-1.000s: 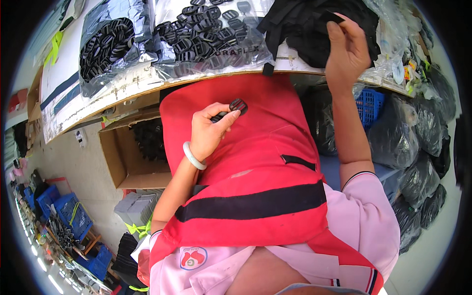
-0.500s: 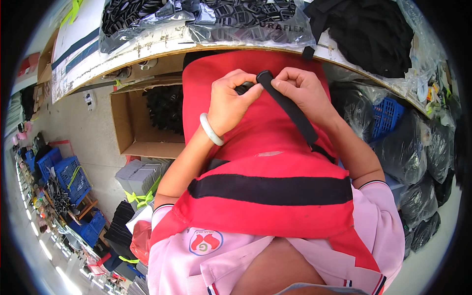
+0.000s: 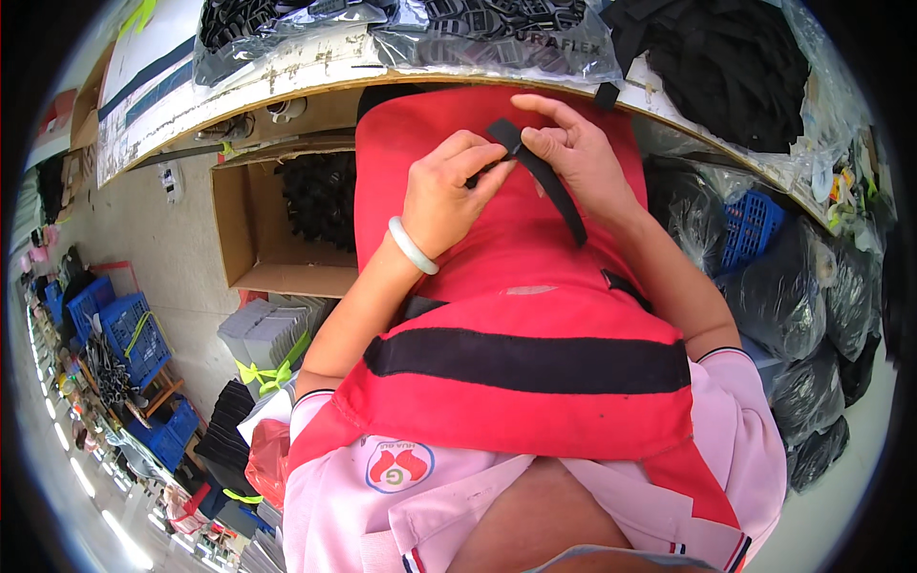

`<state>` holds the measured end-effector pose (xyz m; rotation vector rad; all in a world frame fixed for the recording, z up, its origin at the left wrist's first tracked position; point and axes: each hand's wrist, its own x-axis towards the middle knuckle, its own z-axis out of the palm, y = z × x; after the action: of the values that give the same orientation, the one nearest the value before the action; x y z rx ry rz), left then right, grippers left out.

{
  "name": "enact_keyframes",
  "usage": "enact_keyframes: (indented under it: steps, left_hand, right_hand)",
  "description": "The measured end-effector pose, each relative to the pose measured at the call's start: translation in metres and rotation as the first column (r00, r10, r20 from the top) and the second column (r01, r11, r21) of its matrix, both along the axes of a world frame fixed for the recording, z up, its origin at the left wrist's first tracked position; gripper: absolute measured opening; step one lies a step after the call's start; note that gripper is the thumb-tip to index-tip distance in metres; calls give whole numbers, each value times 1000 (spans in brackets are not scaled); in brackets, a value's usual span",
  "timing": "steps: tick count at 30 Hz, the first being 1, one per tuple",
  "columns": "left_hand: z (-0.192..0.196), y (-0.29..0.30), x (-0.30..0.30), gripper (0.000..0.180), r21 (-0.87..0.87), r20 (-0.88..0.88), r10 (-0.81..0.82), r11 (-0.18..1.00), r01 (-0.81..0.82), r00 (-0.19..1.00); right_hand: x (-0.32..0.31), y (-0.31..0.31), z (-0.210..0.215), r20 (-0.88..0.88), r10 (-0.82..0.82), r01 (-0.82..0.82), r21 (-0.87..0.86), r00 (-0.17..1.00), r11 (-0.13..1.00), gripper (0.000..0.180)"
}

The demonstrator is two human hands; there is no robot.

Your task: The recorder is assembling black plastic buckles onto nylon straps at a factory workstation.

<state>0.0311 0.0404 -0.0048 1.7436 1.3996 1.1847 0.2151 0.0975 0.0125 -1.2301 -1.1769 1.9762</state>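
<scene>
Above my lap, my left hand (image 3: 451, 196) is closed in a pinch on a small dark piece, mostly covered by the fingers; it looks like a buckle. A black webbing strap (image 3: 557, 194) runs from this pinch, its short upper end standing out beyond the fingertips and its longer tail hanging down to the right. At the strap's upper part, my right hand (image 3: 585, 162) has its thumb pressed against the webbing. Its index finger is stretched out above, apart from the strap. The red apron (image 3: 516, 258) lies below both hands.
Ahead is the worktable edge (image 3: 315, 105), with plastic bags of black buckles (image 3: 497, 38) and a heap of black straps (image 3: 726, 76) on it. An open carton (image 3: 234, 224) of black pieces stands at the left. Filled plastic bags (image 3: 783, 286) and a blue basket (image 3: 750, 224) are at the right.
The strap's upper end has been drawn farther up past the left fingertips, and its tail hangs shorter. My right index finger has straightened out and lifted off the strap.
</scene>
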Motion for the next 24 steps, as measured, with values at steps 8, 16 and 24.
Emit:
enact_keyframes:
  steps: [8, 16, 24]
  left_hand:
    - [-9, -3, -5, 17, -661, 737, 513, 683, 312, 439]
    - [-2, 3, -3, 21, -604, 700, 443, 785, 135, 560]
    - [-4, -1, -2, 18, -563, 634, 416, 827, 19, 652]
  right_hand:
    - [-8, -2, -8, -87, 41, -36, 61, 995, 998, 23]
    - [-13, -14, 32, -78, -95, 119, 402, 992, 908, 14]
    - [-5, -10, 15, 283, 195, -215, 41, 939, 976, 22]
